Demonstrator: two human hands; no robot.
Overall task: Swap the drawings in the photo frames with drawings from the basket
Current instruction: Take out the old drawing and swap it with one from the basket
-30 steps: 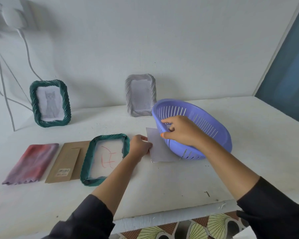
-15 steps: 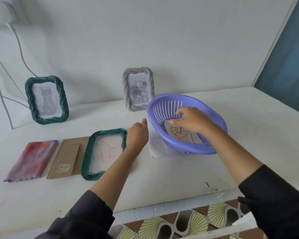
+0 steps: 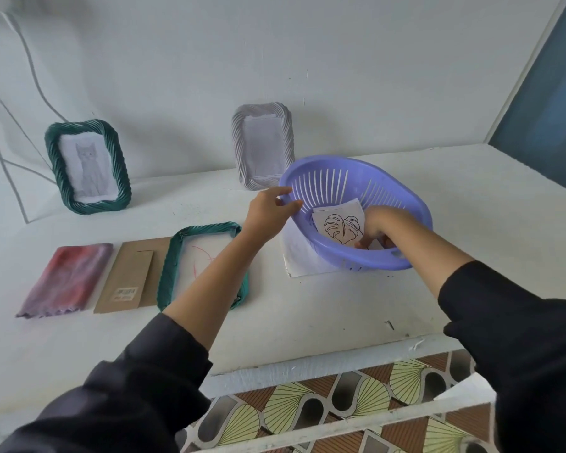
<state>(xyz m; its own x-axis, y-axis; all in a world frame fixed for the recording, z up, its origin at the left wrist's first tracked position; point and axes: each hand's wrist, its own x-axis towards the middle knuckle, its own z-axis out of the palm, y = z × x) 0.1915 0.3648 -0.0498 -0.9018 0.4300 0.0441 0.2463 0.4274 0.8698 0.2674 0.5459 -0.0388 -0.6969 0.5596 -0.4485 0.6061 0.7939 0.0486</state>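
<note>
The main risk is likely to the leaf drawing (image 3: 340, 225), which lies tilted against the curved floor of the purple basket (image 3: 356, 256). A thin sheet on a sloped plastic wall gives little edge to catch, so a hurried pull could crease or tear its corner. A sliver of white shows beside it, perhaps a second sheet, and the two might come up together. The basket also sits partly on a loose sheet of paper (image 3: 299, 256), so it may skid on the table (image 3: 340, 305) if the hold on it loosens. The left forearm crosses above the green frame (image 3: 170, 273) lying open and flat, and a dropped arm could knock it against the cardboard backing (image 3: 128, 276).

The left hand (image 3: 268, 214) reaches forward and pinches the basket's near-left rim, with one digit over the top edge and another pointing inside. The right hand (image 3: 383, 223) dips into the basket from the right, wrist bent, fingers curled down at the drawing's lower right corner. The hand hides the fingertips' contact, so whether they already pinch the paper cannot be told.
</note>
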